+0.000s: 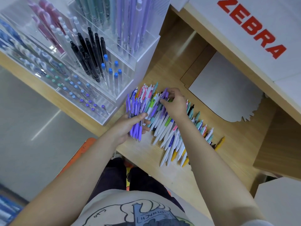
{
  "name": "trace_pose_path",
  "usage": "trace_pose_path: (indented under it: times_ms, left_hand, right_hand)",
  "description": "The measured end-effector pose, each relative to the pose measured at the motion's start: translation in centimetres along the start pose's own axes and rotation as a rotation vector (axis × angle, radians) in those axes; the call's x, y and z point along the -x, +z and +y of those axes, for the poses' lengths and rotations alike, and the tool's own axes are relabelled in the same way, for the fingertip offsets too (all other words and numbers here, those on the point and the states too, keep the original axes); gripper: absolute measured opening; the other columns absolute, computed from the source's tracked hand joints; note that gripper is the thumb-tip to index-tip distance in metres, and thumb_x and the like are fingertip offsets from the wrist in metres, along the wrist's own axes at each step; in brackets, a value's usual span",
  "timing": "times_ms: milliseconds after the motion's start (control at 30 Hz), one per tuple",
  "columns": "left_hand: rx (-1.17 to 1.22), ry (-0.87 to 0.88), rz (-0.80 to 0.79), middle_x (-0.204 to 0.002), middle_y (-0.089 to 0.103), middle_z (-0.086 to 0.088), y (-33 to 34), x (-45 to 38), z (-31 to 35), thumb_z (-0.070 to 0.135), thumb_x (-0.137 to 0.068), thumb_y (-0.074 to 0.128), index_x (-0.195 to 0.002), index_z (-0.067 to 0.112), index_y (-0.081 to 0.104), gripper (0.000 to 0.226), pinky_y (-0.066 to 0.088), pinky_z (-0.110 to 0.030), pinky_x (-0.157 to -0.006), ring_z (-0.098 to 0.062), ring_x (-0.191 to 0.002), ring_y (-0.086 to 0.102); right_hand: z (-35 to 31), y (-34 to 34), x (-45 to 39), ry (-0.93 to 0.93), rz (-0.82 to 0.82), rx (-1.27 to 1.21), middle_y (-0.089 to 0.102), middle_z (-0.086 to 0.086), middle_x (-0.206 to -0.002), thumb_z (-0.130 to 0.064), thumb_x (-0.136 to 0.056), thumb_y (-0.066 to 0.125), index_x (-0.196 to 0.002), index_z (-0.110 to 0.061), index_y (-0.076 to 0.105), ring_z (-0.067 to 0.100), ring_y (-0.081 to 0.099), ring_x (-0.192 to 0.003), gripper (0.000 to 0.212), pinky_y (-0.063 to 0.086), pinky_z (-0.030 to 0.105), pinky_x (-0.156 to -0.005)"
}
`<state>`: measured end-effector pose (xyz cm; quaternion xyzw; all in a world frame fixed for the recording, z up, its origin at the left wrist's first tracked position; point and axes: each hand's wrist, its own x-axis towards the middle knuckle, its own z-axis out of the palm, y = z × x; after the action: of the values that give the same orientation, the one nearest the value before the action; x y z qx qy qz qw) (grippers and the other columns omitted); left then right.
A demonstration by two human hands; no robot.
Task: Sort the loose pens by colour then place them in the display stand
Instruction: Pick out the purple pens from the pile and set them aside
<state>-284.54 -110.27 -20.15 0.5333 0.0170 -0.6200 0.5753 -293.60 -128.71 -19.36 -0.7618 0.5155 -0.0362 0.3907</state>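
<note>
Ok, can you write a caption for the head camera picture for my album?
Left hand holds a bunch of purple pens while the right hand pinches another purple pen from the pile beside the display stand.

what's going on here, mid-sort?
Yes, mid-sort. A person stands at a wooden counter with a heap of loose pens in mixed colours. The left hand grips a bundle of purple pens, and the right hand pinches another purple pen at the top of the heap. The clear display stand beside the heap already holds pens grouped by colour. The purple ones in hand are not yet in it.
</note>
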Motion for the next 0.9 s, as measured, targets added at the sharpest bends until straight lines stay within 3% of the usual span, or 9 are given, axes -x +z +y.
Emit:
trace_pose_path:
  times_ms: [100,233,367,467,633,767,900]
  left_hand:
    - [0.017,0.008,0.002,-0.091,0.075,-0.01,0.2,0.0,-0.1,0.026,-0.09,0.067,-0.113,0.009,0.065,0.029,0.061,-0.036,-0.073,-0.026,-0.075,0.072]
    - [0.012,0.015,-0.001,-0.1,0.076,-0.014,0.5,0.2,-0.1,0.029,-0.078,0.073,-0.12,0.01,0.065,0.047,0.061,-0.035,-0.073,-0.027,-0.081,0.074]
    - [0.011,0.026,-0.021,-0.107,0.075,-0.017,0.5,0.4,-0.1,0.018,-0.091,0.067,-0.125,0.011,0.061,0.035,0.061,-0.042,-0.081,-0.03,-0.09,0.074]
    - [0.017,0.027,-0.038,-0.107,0.075,-0.014,1.1,1.1,-0.1,0.016,-0.089,0.069,-0.118,0.016,0.065,0.029,0.057,-0.046,-0.089,-0.031,-0.095,0.073]
    - [0.102,0.042,0.004,-0.107,0.075,-0.013,1.3,2.0,-0.9,0.022,-0.073,0.077,-0.117,0.015,0.064,0.047,0.056,-0.048,-0.09,-0.032,-0.099,0.073]
    - [0.17,0.009,0.001,-0.101,0.076,-0.01,3.0,2.3,-1.3,0.011,-0.085,0.07,-0.116,0.009,0.064,0.031,0.062,-0.039,-0.076,-0.025,-0.088,0.075]
    - [0.173,-0.038,0.018,-0.105,0.074,-0.014,3.9,2.1,-1.5,0.016,-0.079,0.075,-0.127,-0.002,0.06,0.053,0.061,-0.036,-0.068,-0.024,-0.085,0.074]
  right_hand:
    - [-0.3,-0.5,0.3,0.046,0.026,-0.109,0.06,-0.006,-0.086,-0.01,-0.087,0.07,-0.129,-0.018,0.05,0.01,0.058,-0.083,0.047,0.049,0.025,-0.068]
    - [-1.5,-2.3,0.9,0.118,0.087,-0.232,0.068,-0.002,-0.097,-0.021,-0.092,0.067,-0.13,-0.021,0.055,0.012,0.064,-0.087,0.04,0.051,0.027,-0.073]
    - [-2.7,-5.4,3.9,0.127,0.025,-0.401,0.074,0.0,-0.096,-0.03,-0.093,0.067,-0.109,-0.017,0.067,0.016,0.067,-0.085,0.02,0.053,0.029,-0.081]
    - [-2.4,-6.5,6.8,0.14,-0.061,-0.52,0.075,0.007,-0.09,-0.019,-0.093,0.067,-0.104,-0.005,0.065,0.022,0.071,-0.083,0.018,0.058,0.036,-0.085]
    - [0.0,-7.0,10.4,0.271,0.01,-0.898,0.071,0.02,-0.095,-0.002,-0.091,0.065,-0.109,0.004,0.063,0.031,0.071,-0.088,0.019,0.058,0.036,-0.084]
    - [0.2,-4.3,12.8,0.311,-0.063,-0.795,0.073,0.018,-0.097,-0.006,-0.088,0.07,-0.099,-0.002,0.063,0.028,0.073,-0.089,0.013,0.059,0.038,-0.082]
    - [0.0,-1.7,14.1,0.24,-0.073,-0.601,0.074,0.006,-0.084,-0.009,-0.085,0.075,-0.091,-0.012,0.068,0.017,0.068,-0.08,0.01,0.053,0.033,-0.074]
